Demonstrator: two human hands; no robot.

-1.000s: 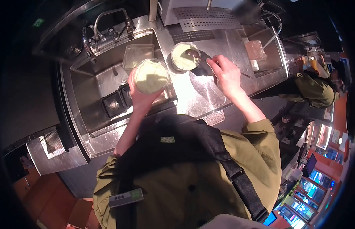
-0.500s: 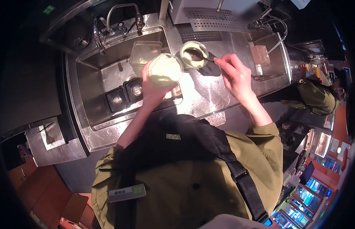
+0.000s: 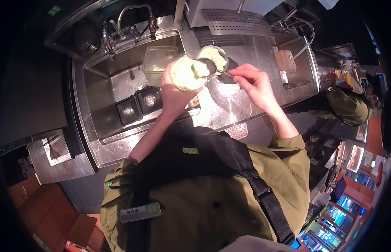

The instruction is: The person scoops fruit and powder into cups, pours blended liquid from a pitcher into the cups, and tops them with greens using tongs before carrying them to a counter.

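My left hand (image 3: 175, 97) is wrapped round a clear tub (image 3: 183, 74) of pale green cream, held up over the right edge of the sink. In my right hand (image 3: 255, 84), pinched between thumb and fingers, is the handle of a dark spoon (image 3: 211, 66). Its bowl is at the right rim of the held tub, beside a lump of the cream. A second tub (image 3: 215, 56) with the same pale green cream stands on the steel counter (image 3: 229, 98), just behind the spoon.
The left sink (image 3: 107, 90) holds a clear square container (image 3: 155, 63) and two black square holders (image 3: 128, 110). Faucets (image 3: 112, 42) rise behind it. A smaller sink (image 3: 302, 71) with a box-like item (image 3: 285, 61) lies right. Far right, another person (image 3: 349, 105) stands by the counter.
The spoon has moved left from the standing tub to the held tub, and cream now shows at its bowl. My left hand and its tub have shifted slightly right.
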